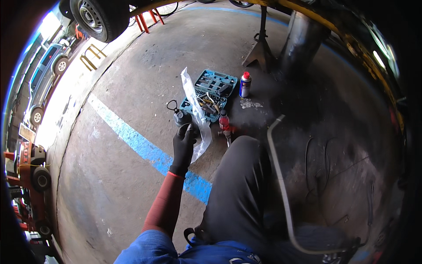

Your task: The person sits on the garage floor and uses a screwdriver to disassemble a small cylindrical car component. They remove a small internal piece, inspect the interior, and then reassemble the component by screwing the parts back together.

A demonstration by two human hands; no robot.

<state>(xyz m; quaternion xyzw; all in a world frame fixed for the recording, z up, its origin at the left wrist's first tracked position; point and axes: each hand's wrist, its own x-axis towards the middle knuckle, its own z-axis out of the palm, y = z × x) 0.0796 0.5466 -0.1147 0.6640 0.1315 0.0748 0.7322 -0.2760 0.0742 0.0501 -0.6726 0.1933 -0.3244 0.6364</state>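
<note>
Black glove on the left hand (184, 143), fingers closed around the lower part of a clear plastic bag (195, 112) that stands up crumpled from the concrete floor (123, 88). The right hand is out of sight; only a dark trouser leg (239, 185) and a bent grey tube (281, 185) fill that side, and the far right is lost in shadow. Just behind the glove sits a small dark can with a wire handle (178, 115), partly covered by the fingers. What the bag holds cannot be made out. It leans across the front of an open teal tool case (220, 83), hiding some of the sockets. A spray can with a red cap (245, 84) stands beside the case, a small red bottle (224, 119) near the knee. Bare floor with a blue painted stripe (140, 145) lies open to the left.
</note>
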